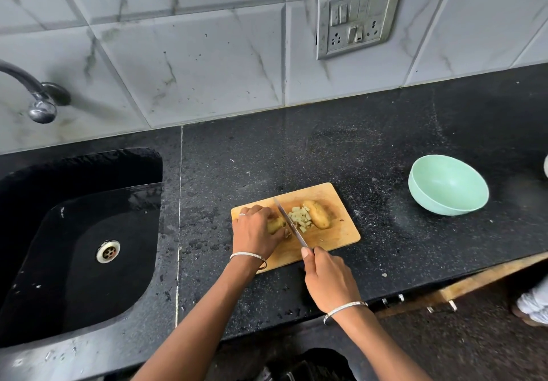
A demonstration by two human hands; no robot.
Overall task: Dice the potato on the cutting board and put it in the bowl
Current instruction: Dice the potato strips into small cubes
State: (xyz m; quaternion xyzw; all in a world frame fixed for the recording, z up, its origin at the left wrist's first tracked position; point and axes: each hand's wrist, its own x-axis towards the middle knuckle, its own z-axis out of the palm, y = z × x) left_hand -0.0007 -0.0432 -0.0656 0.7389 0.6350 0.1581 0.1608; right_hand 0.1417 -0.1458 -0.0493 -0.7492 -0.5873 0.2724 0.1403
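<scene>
You are dicing. Your left hand [255, 231] curls round 1 potato piece [274, 224] on the board [335, 232]; your right hand [329, 280] grips the knife [289, 221]. Next, cut down slowly. The bowl [447, 185] sits empty, well apart.

The left hand [255, 232] wears a thin silver bangle [247, 254] at the wrist and a slim ring [242, 214] on one finger. The right hand [329, 280] wears a matching bangle [345, 308] behind its fingers.
</scene>
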